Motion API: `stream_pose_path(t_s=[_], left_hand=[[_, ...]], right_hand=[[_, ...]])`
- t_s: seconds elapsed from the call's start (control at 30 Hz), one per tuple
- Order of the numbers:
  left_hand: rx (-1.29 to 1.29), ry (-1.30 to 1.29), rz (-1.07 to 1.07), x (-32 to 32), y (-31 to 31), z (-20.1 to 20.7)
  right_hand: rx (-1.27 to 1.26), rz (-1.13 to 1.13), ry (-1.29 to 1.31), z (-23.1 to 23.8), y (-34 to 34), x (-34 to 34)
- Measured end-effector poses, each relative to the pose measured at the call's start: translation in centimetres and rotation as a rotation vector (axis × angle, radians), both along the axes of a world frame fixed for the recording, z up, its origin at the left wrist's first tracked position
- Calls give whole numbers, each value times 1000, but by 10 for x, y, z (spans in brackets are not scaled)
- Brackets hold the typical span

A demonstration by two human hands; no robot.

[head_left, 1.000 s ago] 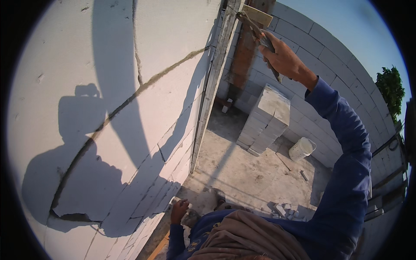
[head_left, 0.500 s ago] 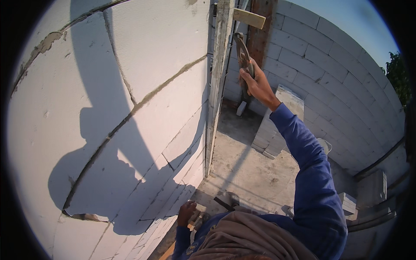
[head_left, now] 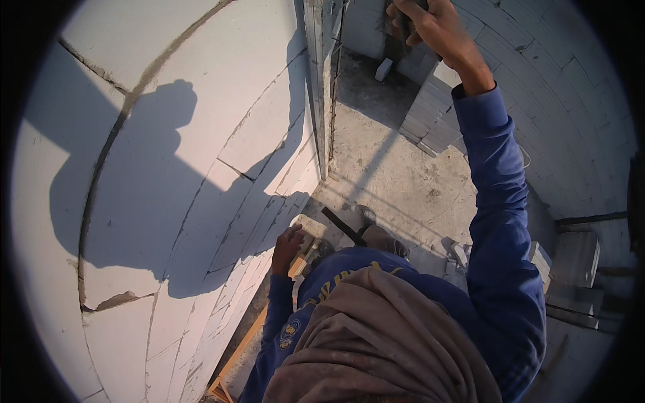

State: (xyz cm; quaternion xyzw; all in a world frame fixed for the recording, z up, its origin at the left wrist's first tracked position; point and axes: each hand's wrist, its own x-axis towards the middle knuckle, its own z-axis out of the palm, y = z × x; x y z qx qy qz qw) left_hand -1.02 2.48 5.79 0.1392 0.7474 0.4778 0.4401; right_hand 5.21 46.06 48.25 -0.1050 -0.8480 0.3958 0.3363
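Note:
My right hand is raised at the top edge, its arm stretched far forward. Its fingers are closed round a dark metal tool, most of which lies beyond the picture's edge or behind the fingers. Low on the left, my left hand is beside the white block wall. Its fingers look loosely bent and a little apart, with nothing visible in them. Just past those fingers is the pale end of a board or block. Whether the hand touches it or the wall, I cannot tell.
An upright metal-edged post ends the wall. Beyond it are a stack of white blocks and a concrete floor. More blocks stand at the right by another block wall. Wooden framing lies low at the left.
The view has tipped downward, so my right hand and the tool now reach the top edge. My left hand appears higher in the picture, with its fingers more extended.

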Motion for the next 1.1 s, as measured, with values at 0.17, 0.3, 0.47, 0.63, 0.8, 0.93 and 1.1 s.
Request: stream_pose_path(t_s=[0.17, 0.3, 0.47, 0.63, 0.8, 0.93, 1.1], left_hand=[[-46, -1, -12, 7, 17, -3], [-32, 63, 58, 19, 31, 6], [-42, 187, 188, 24, 81, 38], [-42, 159, 416, 42, 143, 72], [21, 425, 528, 38, 218, 127], [111, 757, 651, 12, 283, 207], [356, 1049, 750, 12, 335, 298]], right_hand=[[-279, 38, -91, -7, -15, 29], [-277, 204, 7, -100, 39, 32], [-817, 57, -527, -221, 43, 112], [-1108, -11, -843, -389, 60, 224], [-1626, -347, -641, -522, 95, 383], [-1934, -468, -369, -607, 157, 424], [-1932, -592, -381, -647, 214, 399]])
